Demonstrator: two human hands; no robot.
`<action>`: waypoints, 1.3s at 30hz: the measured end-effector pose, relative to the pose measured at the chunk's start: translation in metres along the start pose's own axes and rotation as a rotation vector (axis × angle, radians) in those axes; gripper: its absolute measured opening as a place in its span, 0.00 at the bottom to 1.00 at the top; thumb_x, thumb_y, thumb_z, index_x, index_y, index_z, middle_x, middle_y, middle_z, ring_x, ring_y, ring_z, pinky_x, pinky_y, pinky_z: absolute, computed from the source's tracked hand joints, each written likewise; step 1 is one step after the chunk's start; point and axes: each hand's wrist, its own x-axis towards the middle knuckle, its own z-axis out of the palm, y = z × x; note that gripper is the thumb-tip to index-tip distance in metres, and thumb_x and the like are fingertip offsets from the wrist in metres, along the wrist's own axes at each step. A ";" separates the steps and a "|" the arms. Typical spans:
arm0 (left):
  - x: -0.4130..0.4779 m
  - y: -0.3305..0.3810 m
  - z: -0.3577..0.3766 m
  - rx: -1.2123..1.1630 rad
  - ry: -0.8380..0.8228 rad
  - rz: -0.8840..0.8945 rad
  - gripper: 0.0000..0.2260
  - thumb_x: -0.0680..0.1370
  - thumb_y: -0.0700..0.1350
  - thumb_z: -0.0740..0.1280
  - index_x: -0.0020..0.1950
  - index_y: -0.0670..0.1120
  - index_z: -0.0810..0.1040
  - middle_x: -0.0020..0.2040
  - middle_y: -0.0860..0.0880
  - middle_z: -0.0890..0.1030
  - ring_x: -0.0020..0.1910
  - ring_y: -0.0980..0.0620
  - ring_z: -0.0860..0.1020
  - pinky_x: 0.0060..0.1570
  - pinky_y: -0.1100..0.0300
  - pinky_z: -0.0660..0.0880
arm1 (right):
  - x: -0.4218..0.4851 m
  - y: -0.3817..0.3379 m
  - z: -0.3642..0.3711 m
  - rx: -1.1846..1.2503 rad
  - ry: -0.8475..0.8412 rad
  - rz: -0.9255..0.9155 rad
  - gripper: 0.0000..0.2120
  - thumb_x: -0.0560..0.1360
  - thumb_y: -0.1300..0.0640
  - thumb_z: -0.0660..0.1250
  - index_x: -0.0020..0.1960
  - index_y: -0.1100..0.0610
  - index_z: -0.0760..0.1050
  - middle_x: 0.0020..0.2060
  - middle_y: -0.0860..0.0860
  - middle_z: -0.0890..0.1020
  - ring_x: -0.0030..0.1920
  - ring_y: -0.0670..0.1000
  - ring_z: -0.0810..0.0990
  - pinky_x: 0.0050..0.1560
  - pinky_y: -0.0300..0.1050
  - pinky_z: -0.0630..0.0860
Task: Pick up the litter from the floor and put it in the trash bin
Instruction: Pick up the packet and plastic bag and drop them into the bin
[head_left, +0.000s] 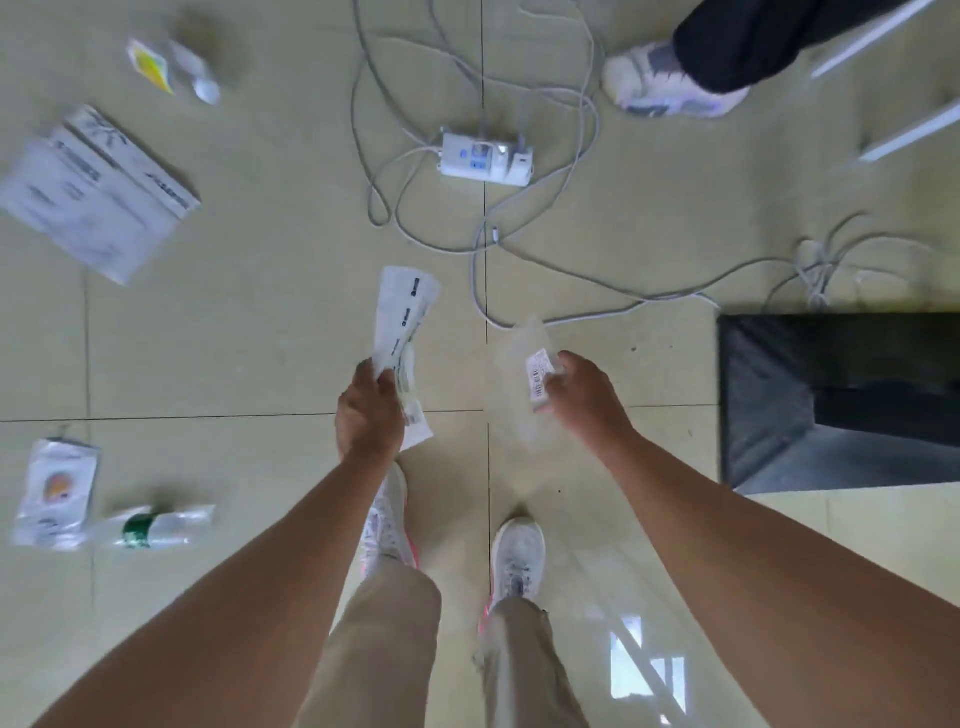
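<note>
My left hand (370, 410) grips a long white printed paper wrapper (405, 317) that sticks up and forward from my fist. My right hand (584, 400) pinches a clear plastic bag with a barcode label (537, 382). The trash bin (831, 400), lined with a black bag, stands open at the right, just beyond my right hand. Litter lies on the tiled floor at the left: a large white printed bag (98, 192), a yellow sachet (150, 67) beside a small clear wrapper (200, 78), a white packet (54, 493) and a clear wrapper with a green band (156, 527).
A white power strip (485, 158) with tangled grey cables (519, 249) lies on the floor ahead. Another person's shoe and dark trouser leg (675, 83) are at the top right, next to white furniture legs (909, 130). My own feet (514, 556) stand below my hands.
</note>
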 end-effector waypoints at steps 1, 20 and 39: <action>-0.020 0.016 -0.023 -0.047 0.021 0.007 0.10 0.84 0.47 0.57 0.51 0.43 0.74 0.46 0.41 0.81 0.48 0.37 0.78 0.45 0.50 0.73 | -0.024 -0.022 -0.014 -0.002 0.001 -0.046 0.10 0.79 0.61 0.58 0.54 0.57 0.78 0.50 0.57 0.85 0.50 0.60 0.85 0.41 0.47 0.76; -0.298 0.147 -0.424 -0.345 0.527 0.036 0.03 0.83 0.45 0.60 0.54 0.49 0.65 0.40 0.51 0.74 0.33 0.55 0.76 0.27 0.66 0.70 | -0.395 -0.341 -0.174 -0.156 -0.026 -0.756 0.12 0.81 0.60 0.59 0.62 0.57 0.75 0.41 0.50 0.77 0.52 0.62 0.85 0.49 0.58 0.81; -0.245 -0.055 -0.715 -0.511 0.952 -0.158 0.06 0.80 0.37 0.60 0.53 0.47 0.70 0.47 0.41 0.79 0.43 0.38 0.77 0.41 0.48 0.76 | -0.518 -0.655 0.039 -0.455 -0.140 -1.033 0.03 0.77 0.60 0.58 0.46 0.53 0.66 0.35 0.50 0.72 0.37 0.57 0.71 0.31 0.44 0.63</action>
